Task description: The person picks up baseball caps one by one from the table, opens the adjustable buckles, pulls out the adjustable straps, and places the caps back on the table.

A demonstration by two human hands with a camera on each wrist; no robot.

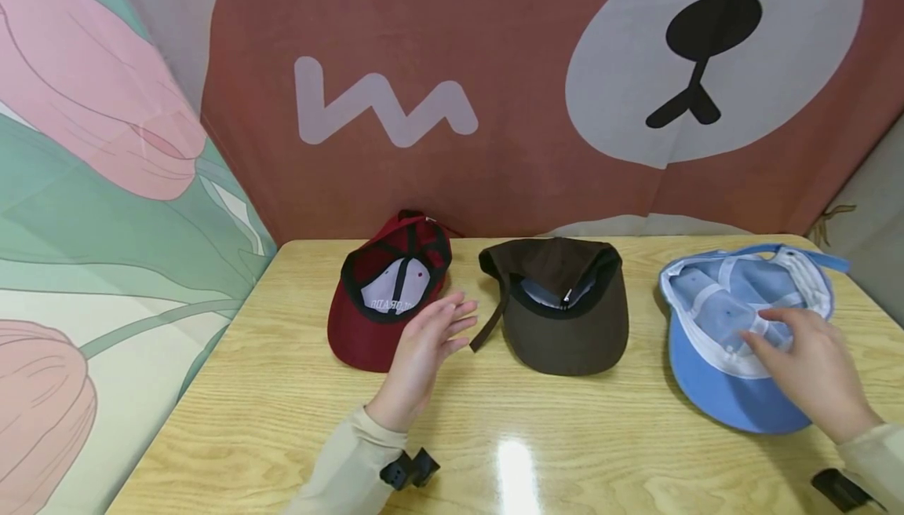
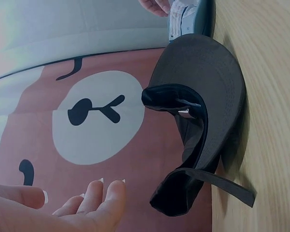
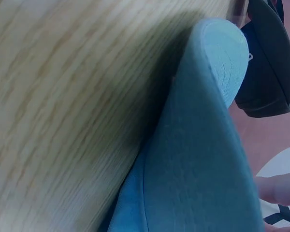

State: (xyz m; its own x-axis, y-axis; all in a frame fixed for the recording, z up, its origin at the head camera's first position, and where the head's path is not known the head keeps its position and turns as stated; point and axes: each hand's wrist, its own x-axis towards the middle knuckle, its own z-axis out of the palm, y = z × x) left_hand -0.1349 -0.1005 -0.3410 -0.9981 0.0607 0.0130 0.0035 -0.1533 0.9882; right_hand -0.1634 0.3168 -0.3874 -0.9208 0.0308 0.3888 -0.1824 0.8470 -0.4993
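Three caps lie upside down in a row on a wooden table: a dark red cap (image 1: 360, 338), a dark brown cap (image 1: 572, 342) and a light blue cap (image 1: 734, 401). My left hand (image 1: 427, 358) is in front of the red cap's right side, holding nothing, fingers extended. In the left wrist view its fingertips (image 2: 117, 193) stand apart from the brown cap (image 2: 220, 92). Over the blue cap's inside is my right hand (image 1: 819, 366), thumb and fingers separated by a gap. Whether it touches the cap I cannot tell. The blue brim (image 3: 198, 154) fills much of the right wrist view.
The wooden table (image 1: 282, 421) meets a hanging cloth (image 1: 523, 169) with a bear print at its back edge. A flower-print cloth (image 1: 106, 264) hangs on the left. A loose strap (image 1: 489, 330) of the brown cap reaches onto the table.
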